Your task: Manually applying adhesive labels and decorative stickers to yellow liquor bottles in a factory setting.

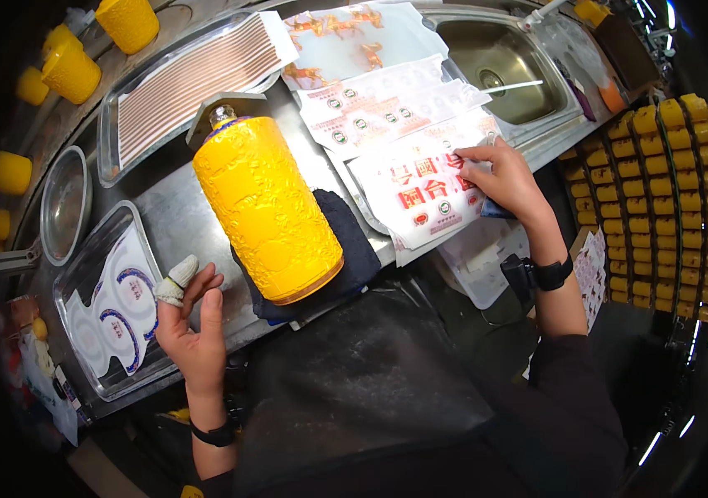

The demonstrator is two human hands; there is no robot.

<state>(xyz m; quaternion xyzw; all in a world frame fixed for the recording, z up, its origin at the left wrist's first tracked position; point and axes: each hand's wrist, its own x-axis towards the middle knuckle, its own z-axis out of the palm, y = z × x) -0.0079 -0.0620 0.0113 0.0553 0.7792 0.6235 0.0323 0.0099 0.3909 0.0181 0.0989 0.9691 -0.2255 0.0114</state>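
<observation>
A large yellow embossed bottle [267,207] lies tilted on a dark folded cloth [345,232], its bare neck resting in a grey angled holder [248,103]. My left hand [194,336] is raised, fingers apart and holding nothing, left of the bottle's base; a white fabric cover wraps one fingertip. To the right, my right hand [507,178] pinches with thumb and forefinger at a red decal on a white printed decal sheet [420,236]. The pinched edge is partly hidden by the fingers. Overlapping sheets [354,95] with smaller prints lie beyond it.
A metal tray [109,158] holds a brown-striped sheet; a nearer tray [142,214] holds curved blue-edged decals. A round metal bowl [66,203] stands at left. The sink [499,66] is at the far right. Yellow containers [128,25] line the back left; racked yellow pieces [644,207] fill the right.
</observation>
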